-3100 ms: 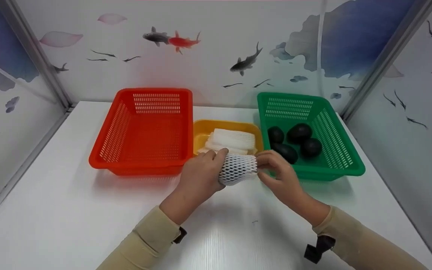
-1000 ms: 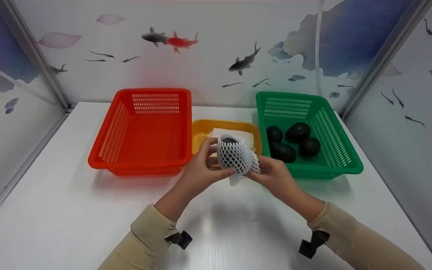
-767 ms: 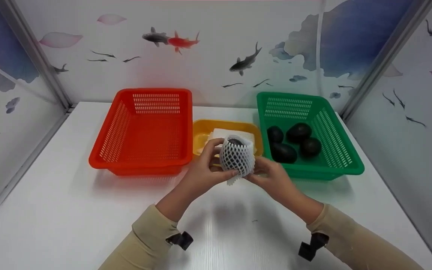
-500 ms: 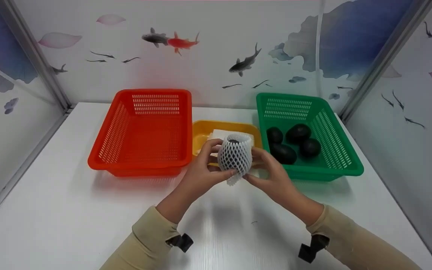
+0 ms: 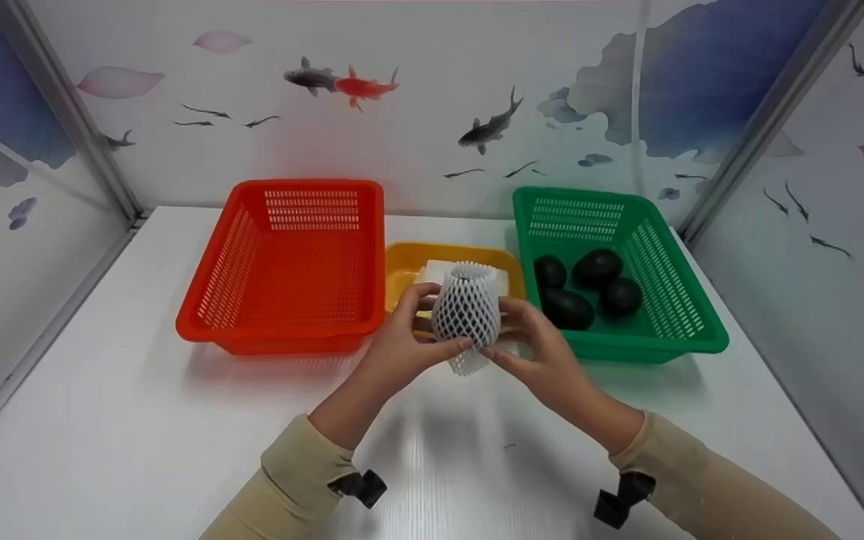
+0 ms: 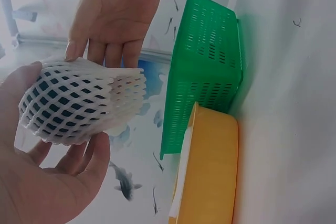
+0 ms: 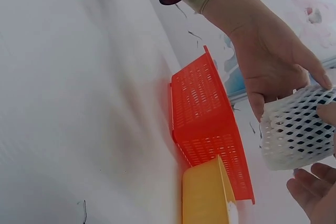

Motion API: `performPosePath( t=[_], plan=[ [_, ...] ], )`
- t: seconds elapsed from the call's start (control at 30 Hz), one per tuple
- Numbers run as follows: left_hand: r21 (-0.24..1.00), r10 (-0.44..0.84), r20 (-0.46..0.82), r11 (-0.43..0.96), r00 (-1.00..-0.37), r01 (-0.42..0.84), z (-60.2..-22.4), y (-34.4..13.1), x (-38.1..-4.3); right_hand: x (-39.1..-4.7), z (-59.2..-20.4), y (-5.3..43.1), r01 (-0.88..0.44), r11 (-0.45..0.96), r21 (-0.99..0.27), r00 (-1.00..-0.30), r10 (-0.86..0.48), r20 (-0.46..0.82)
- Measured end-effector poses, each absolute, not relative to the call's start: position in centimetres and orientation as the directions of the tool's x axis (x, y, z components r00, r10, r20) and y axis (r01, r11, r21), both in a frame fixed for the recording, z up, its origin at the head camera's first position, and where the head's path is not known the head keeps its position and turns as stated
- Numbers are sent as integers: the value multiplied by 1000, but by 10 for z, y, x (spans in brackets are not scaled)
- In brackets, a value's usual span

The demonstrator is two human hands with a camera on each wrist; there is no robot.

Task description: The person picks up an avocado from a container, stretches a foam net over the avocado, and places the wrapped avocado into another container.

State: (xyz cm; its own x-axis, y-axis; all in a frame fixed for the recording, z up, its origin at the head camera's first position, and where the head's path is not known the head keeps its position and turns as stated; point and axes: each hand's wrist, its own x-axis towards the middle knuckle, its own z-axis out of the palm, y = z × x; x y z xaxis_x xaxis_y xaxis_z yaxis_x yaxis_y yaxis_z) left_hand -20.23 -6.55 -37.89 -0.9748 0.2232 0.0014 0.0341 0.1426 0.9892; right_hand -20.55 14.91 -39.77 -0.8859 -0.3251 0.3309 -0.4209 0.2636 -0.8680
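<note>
A dark avocado (image 6: 51,98) sits inside a white foam net sleeve (image 5: 466,304), held upright above the table in front of the yellow tray. My left hand (image 5: 394,346) grips its left side, thumb in front and fingers behind. From the right, my right hand (image 5: 552,352) holds the same sleeve between thumb and fingers. In the left wrist view, dark skin shows through the mesh, and the sleeve's loose end sticks out past the fruit. Several more dark avocados (image 5: 568,308) lie in the green basket (image 5: 691,341).
On the left stands a red basket (image 5: 282,330) with nothing seen in it. Between the baskets is the yellow tray (image 5: 402,259) with white foam sleeves (image 5: 436,271), partly hidden by the hands. A patterned wall (image 5: 432,172) rises behind the white table (image 5: 177,435).
The sleeve was first side-on, then turned upright with the avocado's dark end showing at the top. The right hand has shifted up its side, and the mesh now rises above the fruit.
</note>
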Motion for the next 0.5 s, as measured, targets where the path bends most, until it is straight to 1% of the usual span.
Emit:
performPosePath(
  t=[0.2, 0.33, 0.4, 0.5],
  plan=[
    [999, 260, -44, 21, -965, -40, -378, -67, -205, -202, -393, 147, -529, 260, -808, -844, -261, 469],
    [995, 240, -64, -64, -969, -82, -378, -67, -208, -203, -392, 147, -601, 255, -757, -798, -233, 555],
    [992, 217, -68, -89, -974, -89, -377, -66, -209, -207, -396, 149, -621, 238, -747, -782, -239, 575],
    [992, 195, -58, -101, -979, -79, -376, -65, -210, -209, -398, 150, -606, 235, -759, -794, -238, 560]
  ],
)
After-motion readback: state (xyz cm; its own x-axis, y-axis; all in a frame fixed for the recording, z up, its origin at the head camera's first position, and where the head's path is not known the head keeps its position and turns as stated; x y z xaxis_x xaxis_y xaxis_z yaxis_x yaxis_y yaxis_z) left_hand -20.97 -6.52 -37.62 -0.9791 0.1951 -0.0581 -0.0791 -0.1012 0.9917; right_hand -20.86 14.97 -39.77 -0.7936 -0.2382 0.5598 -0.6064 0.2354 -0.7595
